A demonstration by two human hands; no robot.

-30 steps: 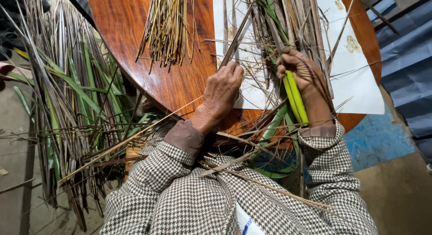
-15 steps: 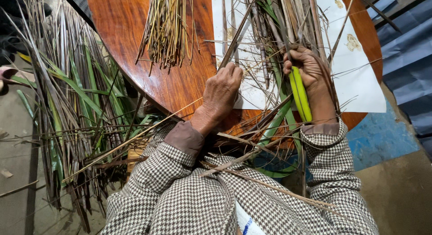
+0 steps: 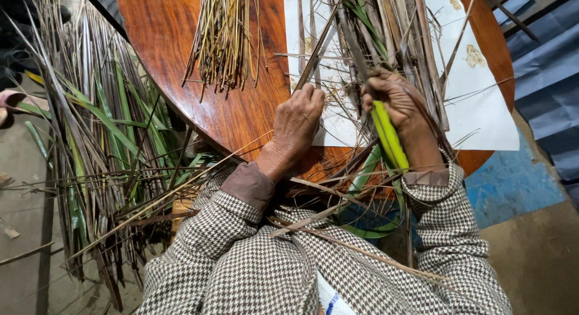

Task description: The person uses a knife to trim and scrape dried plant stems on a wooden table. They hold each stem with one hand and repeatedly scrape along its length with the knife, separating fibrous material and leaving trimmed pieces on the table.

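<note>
Your right hand [image 3: 398,104] grips the green stalk [image 3: 389,137] mid-frame; left hand [image 3: 298,119] rests loosely curled. Tangled dry stems [image 3: 392,31] could snag it.

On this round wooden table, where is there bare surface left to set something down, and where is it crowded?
Bare wood on the table lies left of the dry strip bundle, and between that bundle and the left hand. The white sheet has clear space right of the right hand. Crowded: the leaf stalks above both hands.
</note>
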